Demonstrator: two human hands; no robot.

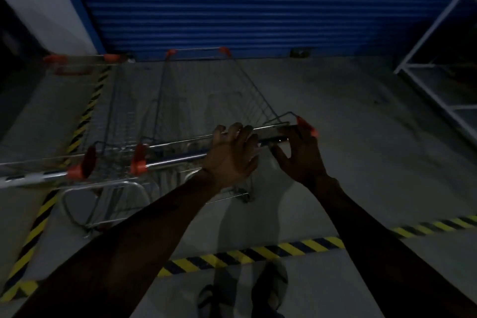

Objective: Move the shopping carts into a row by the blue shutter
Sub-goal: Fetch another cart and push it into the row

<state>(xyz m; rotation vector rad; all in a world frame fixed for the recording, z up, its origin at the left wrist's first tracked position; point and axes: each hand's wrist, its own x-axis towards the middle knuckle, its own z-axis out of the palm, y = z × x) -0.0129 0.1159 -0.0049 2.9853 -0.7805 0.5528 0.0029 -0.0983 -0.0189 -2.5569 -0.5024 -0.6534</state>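
Note:
A wire shopping cart with orange corner caps stands in the middle, its front close to the blue shutter. My left hand lies over the cart's chrome handle, fingers spread and hooked over the bar. My right hand holds the right end of the same handle, fingers over the bar and thumb splayed below it. A second cart stands just to the left, side by side with the first and also facing the shutter.
Yellow-black hazard tape marks the grey floor in front of my feet and along the left. A white metal frame rack leans at the right. A white wall stands at the far left.

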